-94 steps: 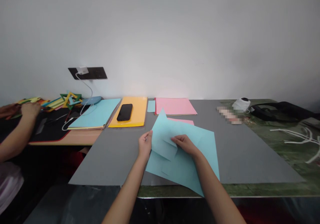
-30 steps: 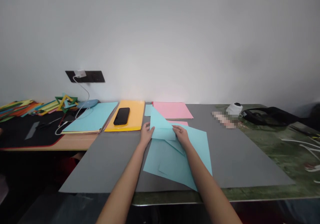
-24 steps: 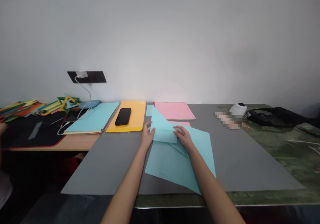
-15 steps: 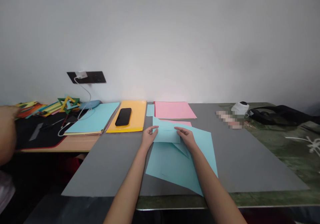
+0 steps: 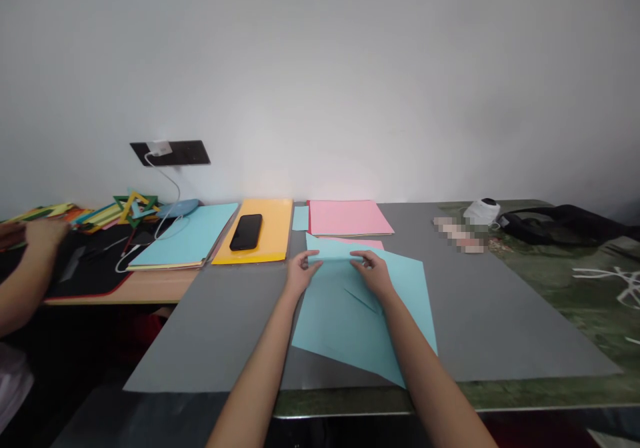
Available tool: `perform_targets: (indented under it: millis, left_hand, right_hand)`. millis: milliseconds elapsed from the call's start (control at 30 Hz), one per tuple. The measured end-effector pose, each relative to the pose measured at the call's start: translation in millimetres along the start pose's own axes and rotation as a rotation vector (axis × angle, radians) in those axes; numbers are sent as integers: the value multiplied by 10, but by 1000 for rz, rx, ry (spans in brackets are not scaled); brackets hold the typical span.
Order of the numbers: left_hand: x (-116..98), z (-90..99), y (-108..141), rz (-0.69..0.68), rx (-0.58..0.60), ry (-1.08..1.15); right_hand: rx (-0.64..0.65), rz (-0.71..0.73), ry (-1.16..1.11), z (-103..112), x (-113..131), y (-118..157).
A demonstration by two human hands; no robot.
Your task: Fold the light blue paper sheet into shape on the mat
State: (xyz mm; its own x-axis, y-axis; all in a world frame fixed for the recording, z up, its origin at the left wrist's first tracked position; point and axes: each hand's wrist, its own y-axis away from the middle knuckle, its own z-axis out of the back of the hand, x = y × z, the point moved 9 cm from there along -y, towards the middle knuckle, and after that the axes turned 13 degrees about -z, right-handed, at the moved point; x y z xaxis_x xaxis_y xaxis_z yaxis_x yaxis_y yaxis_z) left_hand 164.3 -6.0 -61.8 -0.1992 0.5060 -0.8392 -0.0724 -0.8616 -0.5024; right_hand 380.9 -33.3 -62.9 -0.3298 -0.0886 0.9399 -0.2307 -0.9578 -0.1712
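My left hand (image 5: 301,273) and my right hand (image 5: 374,275) grip the two ends of a small light blue piece of paper (image 5: 335,253). It appears as a narrow strip, tilted away from me, and how it is folded is hard to make out. Fingertips sit at its ends, with the thumbs on the near side. Below lies a large light blue sheet of paper (image 5: 345,331) with a crease or cut near its middle. My right wrist crosses above that sheet's right part.
Pink paper (image 5: 350,218) lies beyond my hands. A black phone (image 5: 246,232) rests on a yellow pack (image 5: 270,235) to the left, beside stacked blue paper (image 5: 183,238). Another person's arm (image 5: 30,278) reaches in at far left. A black strap (image 5: 560,225) lies at right.
The small blue piece has tipped from showing its broad face to a narrow strip, with my thumbs now apart from my fingers. At far left, the other person's arm has reached farther forward.
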Motion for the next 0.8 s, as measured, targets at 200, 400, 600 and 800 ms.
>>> perform_targets:
  millis: [200, 400, 600, 800]
  left_hand:
    - [-323, 78, -9, -249, -90, -198]
    - [-472, 134, -30, -281, -110, -175]
    - [-442, 187, -79, -98, -145, 31]
    - [-312, 77, -99, 81, -115, 221]
  right_hand:
    - [-127, 138, 61, 78, 173, 65]
    - [-48, 65, -122, 85, 203, 59]
    - [-9, -96, -437, 76, 70, 1]
    - [45, -196, -519, 22, 25, 10]
